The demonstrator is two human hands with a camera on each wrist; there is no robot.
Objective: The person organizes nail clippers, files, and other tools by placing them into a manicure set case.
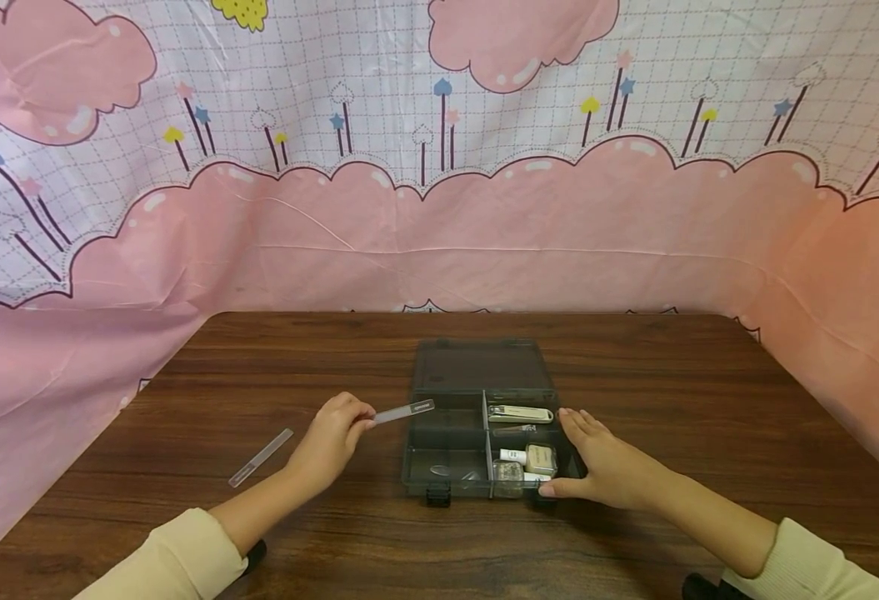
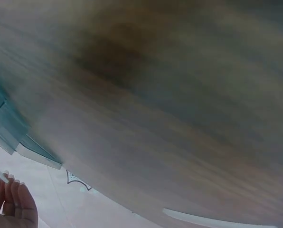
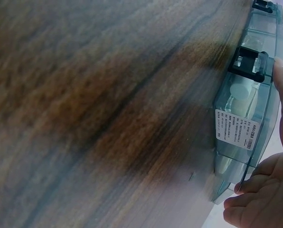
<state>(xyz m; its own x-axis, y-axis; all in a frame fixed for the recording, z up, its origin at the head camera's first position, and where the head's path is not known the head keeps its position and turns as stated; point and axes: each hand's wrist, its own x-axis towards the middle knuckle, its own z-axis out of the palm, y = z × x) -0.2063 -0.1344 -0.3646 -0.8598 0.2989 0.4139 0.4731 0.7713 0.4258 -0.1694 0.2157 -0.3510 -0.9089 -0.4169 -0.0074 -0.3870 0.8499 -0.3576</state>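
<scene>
My left hand [image 1: 330,437] pinches a slim clear nail file [image 1: 405,412] between thumb and fingertips; its dark-marked end extends over the left part of a see-through grey compartment box [image 1: 446,442]. My right hand [image 1: 607,462] rests along the box's right side, fingers spread, thumb on the front rim. In the back right compartment lie a nail clipper [image 1: 520,414] and a slim metal item of unclear kind. Small nail polish bottles [image 1: 540,458] with white caps fill the front right one. Small clear pieces [image 1: 440,471] show at the front left.
A second clear strip [image 1: 261,458] lies on the wooden table [image 1: 319,550], left of the box. The box's lid [image 1: 480,367] is folded back flat behind it. Black latches [image 3: 248,63] and a printed label [image 3: 237,129] are on the box. A patterned cloth [image 1: 484,225] hangs behind the table.
</scene>
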